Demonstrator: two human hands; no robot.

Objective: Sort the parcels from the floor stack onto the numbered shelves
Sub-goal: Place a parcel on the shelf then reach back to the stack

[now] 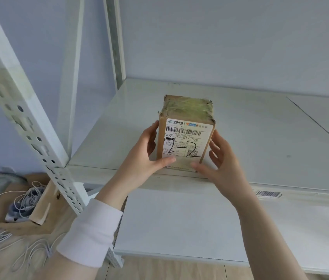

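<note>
A small brown cardboard parcel (185, 128) stands upright near the front edge of a white metal shelf (270, 142). Its white shipping label faces me with "2-2" handwritten on it in black. Yellowish tape covers its top. My left hand (145, 156) grips the parcel's left side, thumb across the label's lower edge. On the other side, my right hand (222, 160) has its fingers spread beside the parcel, and its thumb touches the bottom front corner. A white wristband sits on my left forearm.
A perforated white upright (28, 122) slants down at the left. A barcode sticker (268, 194) is on the shelf's front lip. A lower shelf (200, 229) lies beneath. On the wooden floor at left, an open cardboard box (38, 209) holds tangled white cables.
</note>
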